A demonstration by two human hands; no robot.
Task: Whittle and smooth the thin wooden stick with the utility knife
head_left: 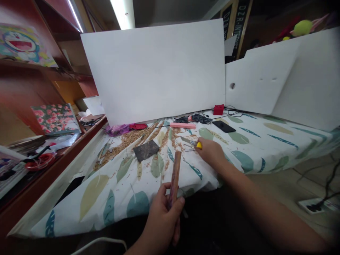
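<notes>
My left hand [162, 216] is closed around the lower end of a reddish-brown wooden stick [175, 173], which points up and away over the table's front edge. My right hand [211, 152] reaches out over the leaf-patterned cloth [249, 148] and is closed on a yellow-handled knife [193, 142], its blade pointing left. Wood shavings [132, 140] lie scattered on the cloth around a dark square pad [146, 150].
A pink bar [182, 125], a black flat device [224, 126], a red block [218, 109] and tangled black cables [198, 118] lie toward the back. White boards [159, 67] wall the table behind and to the right. Cluttered wooden shelves [39, 141] stand on the left.
</notes>
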